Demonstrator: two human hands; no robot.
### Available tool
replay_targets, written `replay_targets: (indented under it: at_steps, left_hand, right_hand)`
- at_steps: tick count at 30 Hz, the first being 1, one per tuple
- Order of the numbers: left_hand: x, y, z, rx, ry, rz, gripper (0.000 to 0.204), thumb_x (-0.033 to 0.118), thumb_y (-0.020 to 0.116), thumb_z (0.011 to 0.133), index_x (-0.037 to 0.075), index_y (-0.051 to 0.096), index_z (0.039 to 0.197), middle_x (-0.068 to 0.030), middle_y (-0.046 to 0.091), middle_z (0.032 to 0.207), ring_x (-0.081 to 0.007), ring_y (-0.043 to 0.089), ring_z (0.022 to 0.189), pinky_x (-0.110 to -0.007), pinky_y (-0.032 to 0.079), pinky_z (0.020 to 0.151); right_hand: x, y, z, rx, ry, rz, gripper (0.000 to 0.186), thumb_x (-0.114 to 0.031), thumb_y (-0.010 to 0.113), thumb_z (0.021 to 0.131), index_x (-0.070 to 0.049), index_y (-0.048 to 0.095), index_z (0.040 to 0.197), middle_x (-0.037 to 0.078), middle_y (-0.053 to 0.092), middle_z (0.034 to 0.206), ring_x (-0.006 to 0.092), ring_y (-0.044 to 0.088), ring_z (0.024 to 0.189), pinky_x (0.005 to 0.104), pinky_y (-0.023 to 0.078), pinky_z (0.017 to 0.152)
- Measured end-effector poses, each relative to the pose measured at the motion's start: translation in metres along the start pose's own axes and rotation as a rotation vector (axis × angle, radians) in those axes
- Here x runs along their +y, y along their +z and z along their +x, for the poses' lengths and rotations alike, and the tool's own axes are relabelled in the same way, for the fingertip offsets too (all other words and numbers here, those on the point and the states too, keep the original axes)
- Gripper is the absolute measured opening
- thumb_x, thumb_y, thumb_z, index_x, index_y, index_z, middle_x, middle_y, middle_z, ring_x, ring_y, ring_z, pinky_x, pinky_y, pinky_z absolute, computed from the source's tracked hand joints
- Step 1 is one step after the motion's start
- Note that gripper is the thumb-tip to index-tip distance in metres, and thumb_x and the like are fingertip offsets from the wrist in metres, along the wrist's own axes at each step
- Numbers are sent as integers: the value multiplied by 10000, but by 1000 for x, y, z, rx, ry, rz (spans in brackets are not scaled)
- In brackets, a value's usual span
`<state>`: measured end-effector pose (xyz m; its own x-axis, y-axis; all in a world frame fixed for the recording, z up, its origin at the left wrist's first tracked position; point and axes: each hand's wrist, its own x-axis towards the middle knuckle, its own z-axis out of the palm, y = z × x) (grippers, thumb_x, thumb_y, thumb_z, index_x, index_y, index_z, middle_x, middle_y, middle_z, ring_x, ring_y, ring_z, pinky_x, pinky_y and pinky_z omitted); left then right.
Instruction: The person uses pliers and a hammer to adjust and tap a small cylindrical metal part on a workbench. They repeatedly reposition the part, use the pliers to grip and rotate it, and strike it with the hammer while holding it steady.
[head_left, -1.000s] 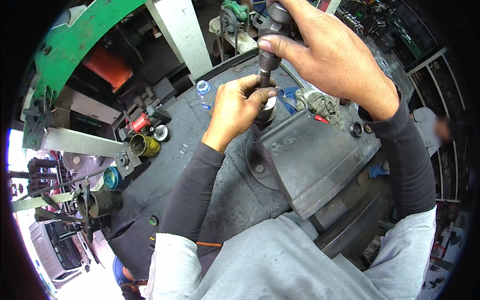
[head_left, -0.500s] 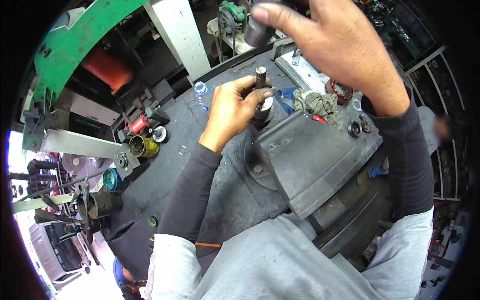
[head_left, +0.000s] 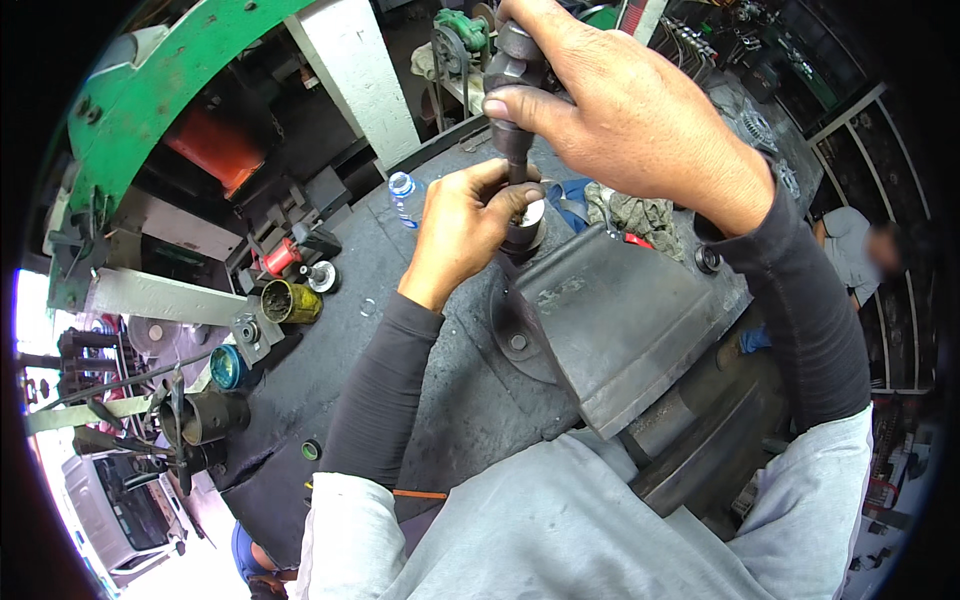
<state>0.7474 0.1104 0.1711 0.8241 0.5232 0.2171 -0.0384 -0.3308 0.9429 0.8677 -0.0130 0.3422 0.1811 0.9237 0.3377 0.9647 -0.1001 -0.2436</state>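
Above the grey block: right hand (head_left: 640, 120) is closed round a dark metal shaft (head_left: 515, 90), thumb pressed on its side, holding it upright with its lower end in a small metal sleeve.
Left hand (head_left: 465, 225): curled round the short metal sleeve (head_left: 522, 225), fingers wrapped about its wall, thumb by its rim; it grips the sleeve and nothing else.
Place of the shaft: its tip sits in or at the mouth of the sleeve, which stands at the top edge of a heavy grey metal block (head_left: 610, 320); how deep it goes I cannot tell.
Feel of the shaft: solid steel by the look, so likely heavy for its size, stiff, and not fragile; its surface looks dark and may be oily, so it could slip.
Where to hold: high on the thick stepped part for the shaft, round the outer wall for the sleeve, keeping fingertips off the rim where the two meet.
Block: bolted by a round flange to the dark worktop (head_left: 400, 300); it looks rigid.
Behind the hands: a grey rag (head_left: 635, 212) and a blue cloth lie just beside the block.
Left of the worktop: a clear plastic bottle (head_left: 403, 195), a red can (head_left: 280, 257), a yellow tin (head_left: 290, 300).
Far right: another person in a grey shirt (head_left: 850, 240), well apart.
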Motion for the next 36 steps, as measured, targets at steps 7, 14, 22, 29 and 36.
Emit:
replay_targets:
  at_steps: [7, 14, 22, 29, 36]
  left_hand:
    - [1, 1, 2, -11, -30, -32, 216, 133, 800, 962, 23, 824, 1146, -139, 838, 986, -136, 758, 887, -329, 580, 832]
    - [-1, 1, 2, -7, 20, 0, 217, 126, 804, 960, 42, 826, 1159, -107, 845, 1006, -128, 756, 911, -319, 584, 855]
    - [-1, 0, 1, -21, -22, 24, 218, 122, 802, 971, 23, 822, 1164, -111, 847, 1044, -125, 766, 952, -319, 588, 884]
    - [-8, -1, 1, -32, -12, -4, 251, 107, 789, 967, 27, 812, 1204, -105, 845, 1035, -149, 771, 943, -326, 588, 892]
    - [-4, 3, -2, 36, -37, -61, 256, 128, 798, 975, 38, 816, 1214, -76, 834, 1063, -129, 739, 1010, -316, 570, 943]
  right_hand:
    - [-7, -7, 1, 127, -43, 181, 343, -146, 704, 1022, 11, 459, 1202, 253, 723, 866, 479, 746, 851, 528, 572, 727]
    - [1, -10, 0, 190, -89, 211, 350, -149, 702, 1022, 11, 446, 1201, 268, 713, 870, 483, 736, 842, 530, 574, 720]
    - [9, -3, 3, 63, -97, 193, 362, -141, 705, 992, 18, 454, 1199, 276, 719, 852, 517, 721, 823, 565, 568, 717]
    - [15, 7, 1, 30, -13, 138, 342, -156, 710, 1009, 11, 480, 1198, 242, 732, 926, 450, 748, 853, 488, 581, 751]
    - [21, 12, -15, 183, 34, 180, 360, -263, 769, 1030, -61, 546, 1228, 186, 753, 1038, 355, 766, 924, 457, 572, 803]
